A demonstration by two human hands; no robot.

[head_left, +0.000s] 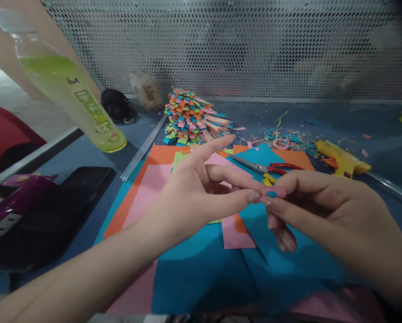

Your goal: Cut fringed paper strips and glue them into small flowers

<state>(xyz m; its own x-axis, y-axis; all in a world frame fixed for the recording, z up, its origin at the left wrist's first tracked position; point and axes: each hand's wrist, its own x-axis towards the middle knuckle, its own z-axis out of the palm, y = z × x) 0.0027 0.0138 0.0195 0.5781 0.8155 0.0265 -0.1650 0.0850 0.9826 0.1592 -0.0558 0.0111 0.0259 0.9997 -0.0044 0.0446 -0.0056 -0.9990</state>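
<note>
Left hand (201,190) and right hand (325,211) are pinching opposite ends of a small pink paper piece (280,193), fingertips closed on it, blue paper (201,269) lying below the grip, scissors (259,168) just beyond; light, even pressure is probably serving best against creasing.

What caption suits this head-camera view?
Left hand and right hand pinch a small pink piece above colored paper, scissors and glue gun beyond.

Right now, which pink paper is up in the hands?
The small pink piece, pinched by the left hand and right hand; bigger pink sheets lie below.
</note>
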